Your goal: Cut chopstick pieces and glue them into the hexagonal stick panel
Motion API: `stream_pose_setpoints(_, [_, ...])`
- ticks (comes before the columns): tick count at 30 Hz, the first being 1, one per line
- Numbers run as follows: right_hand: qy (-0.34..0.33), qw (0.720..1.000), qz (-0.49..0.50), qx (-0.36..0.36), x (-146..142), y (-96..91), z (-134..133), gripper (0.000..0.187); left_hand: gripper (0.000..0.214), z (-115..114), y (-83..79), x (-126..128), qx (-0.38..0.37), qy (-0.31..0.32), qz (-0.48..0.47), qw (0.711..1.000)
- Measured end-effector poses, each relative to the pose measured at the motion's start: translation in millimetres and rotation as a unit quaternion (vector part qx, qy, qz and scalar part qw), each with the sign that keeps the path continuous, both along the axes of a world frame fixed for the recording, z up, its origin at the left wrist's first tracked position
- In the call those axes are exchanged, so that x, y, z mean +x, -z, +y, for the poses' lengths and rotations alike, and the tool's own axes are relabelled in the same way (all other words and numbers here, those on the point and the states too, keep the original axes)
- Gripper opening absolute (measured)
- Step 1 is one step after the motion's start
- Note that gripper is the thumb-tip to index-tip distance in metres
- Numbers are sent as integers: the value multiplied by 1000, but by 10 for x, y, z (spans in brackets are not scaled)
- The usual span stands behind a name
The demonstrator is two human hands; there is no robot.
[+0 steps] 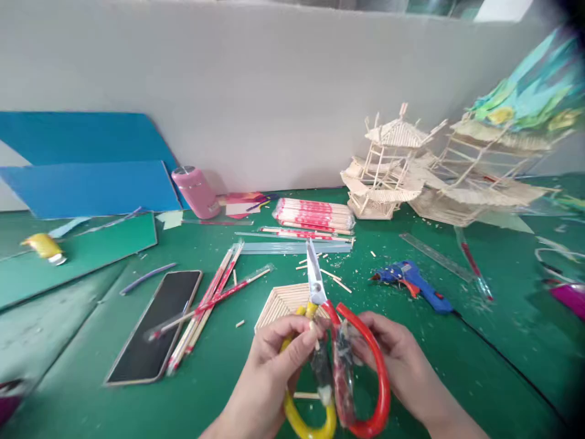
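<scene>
A pair of scissors (pixel 315 274) with one yellow and one red handle points away from me, its blades nearly together. My left hand (pixel 278 360) is closed at the yellow handle, and a short pale stick piece (pixel 313 329) shows between thumb and finger. On the other side, my right hand (pixel 393 360) has its fingers behind and through the red handle. Dark, wrapped material covers the inner part of both handles. Beneath the blades lies a flat panel of pale sticks (pixel 283 302), partly hidden by my hands. A loose stick (pixel 306 396) shows through the yellow loop.
A blue glue gun (pixel 415 283) lies right, its cord running toward me. Wrapped chopsticks (pixel 214 299) overlap a phone (pixel 155 329) at left. Behind are a chopstick pack (pixel 315 214), a pink tumbler (pixel 197 192), and stick-built pavilions (pixel 388 164). A ruler (pixel 436 257) lies beyond the gun.
</scene>
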State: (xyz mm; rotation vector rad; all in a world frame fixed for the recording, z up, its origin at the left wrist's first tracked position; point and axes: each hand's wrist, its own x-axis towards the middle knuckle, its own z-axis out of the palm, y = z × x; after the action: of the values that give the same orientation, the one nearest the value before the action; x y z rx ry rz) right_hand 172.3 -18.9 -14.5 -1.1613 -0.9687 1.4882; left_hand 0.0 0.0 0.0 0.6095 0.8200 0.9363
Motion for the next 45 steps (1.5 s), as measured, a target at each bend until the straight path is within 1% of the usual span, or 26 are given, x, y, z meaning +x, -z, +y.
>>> stream_pose_setpoints(3, [-40,999,5,-4,-17,21,-16,14,11,21,-23,36,-16,-34,-15,999])
stream_pose_setpoints(5, [-51,999,-5,8,-8,35,-19,15,12,51,-28,40,-27,-53,-25,998])
stream_pose_setpoints(6, [-39,999,-20,17,5,43,-22,17,12,70,-24,35,-33,-61,-31,997])
stream_pose_setpoints(7, [-5,998,-50,27,20,51,-29,20,13,90,-15,28,-35,-70,-32,996])
stream_pose_setpoints(9, [111,982,-142,56,44,65,-55,23,13,122,17,13,-11,-87,-2,996])
stream_pose_setpoints(10, [161,965,-191,76,44,70,-71,22,11,133,38,9,21,-97,32,995])
stream_pose_setpoints(11, [186,948,-236,103,31,72,-87,20,9,139,58,11,71,-107,76,989])
stream_pose_setpoints(12, [178,937,-272,132,4,72,-99,19,5,141,76,19,136,-117,127,976])
stream_pose_setpoints(13, [148,928,-302,162,-36,69,-103,19,3,138,89,31,200,-130,172,956])
stream_pose_setpoints(15, [75,913,-344,208,-143,60,-83,28,12,124,98,65,314,-165,231,906])
stream_pose_setpoints(17, [31,907,-356,222,-248,53,-34,37,19,107,89,90,372,-182,265,871])
stream_pose_setpoints(18, [21,908,-357,219,-286,52,-6,37,20,100,81,94,380,-181,274,865])
stream_pose_setpoints(20, [11,906,-367,210,-322,54,43,31,19,100,65,77,370,-161,276,872])
stream_pose_setpoints(22, [13,893,-391,223,-314,63,69,27,17,116,55,37,347,-125,252,895])
stream_pose_setpoints(25, [14,844,-449,292,-274,75,70,29,12,157,68,-27,287,-61,198,935])
stream_pose_setpoints(27, [6,808,-485,335,-261,78,60,29,10,179,99,-56,236,-36,157,958])
stream_pose_setpoints(28, [5,794,-498,349,-260,79,56,30,9,187,119,-66,213,-29,139,967])
stream_pose_setpoints(30, [6,781,-510,361,-268,82,55,30,9,197,158,-79,179,-23,111,977])
stream_pose_setpoints(31, [7,782,-509,361,-274,86,55,31,8,202,174,-82,164,-21,105,981])
stream_pose_setpoints(32, [10,790,-499,356,-278,91,56,30,8,208,185,-83,148,-23,100,984])
stream_pose_setpoints(35, [25,840,-441,315,-284,104,54,28,9,232,190,-75,102,-36,70,992])
stream_pose_setpoints(37, [34,864,-410,289,-288,104,49,33,9,245,182,-65,77,-47,48,995])
stream_pose_setpoints(39, [23,872,-408,270,-296,93,46,40,10,247,179,-62,67,-47,45,996])
stream_pose_setpoints(41, [-3,874,-416,251,-306,75,50,43,11,236,182,-67,70,-37,59,995])
stream_pose_setpoints(43, [-23,879,-416,230,-312,55,60,39,12,220,187,-77,75,-26,75,994])
stream_pose_setpoints(45, [-24,887,-411,209,-309,36,77,31,12,208,187,-83,78,-19,82,993])
